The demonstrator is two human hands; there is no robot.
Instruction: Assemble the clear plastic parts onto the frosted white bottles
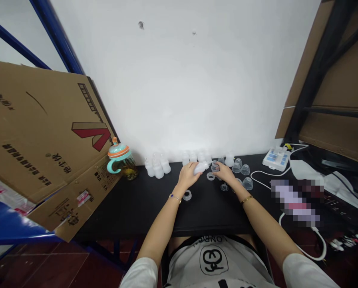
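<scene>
My left hand (187,175) is closed around a small white feeding bottle (200,168), tilted on its side with its top toward the right. Close to that top, my right hand (226,175) pinches a clear domed cap (215,165); whether cap and bottle touch I cannot tell. Below the hands lie a clear ring (210,176) and a clear teat (224,187). Another ring (187,195) rests near my left wrist. Several clear domed caps (245,169) stand beyond my right hand. Along the wall is a row of white bottles (192,156), partly hidden by my hands.
Several white bottles with clear tops (158,167) stand left of my hands. Further left are a teal-lidded jug (119,156) and a large cardboard box (47,132). At right, a white and blue case (276,158), a white cable (259,173) and a blurred item (294,202) sit on the black table (131,208).
</scene>
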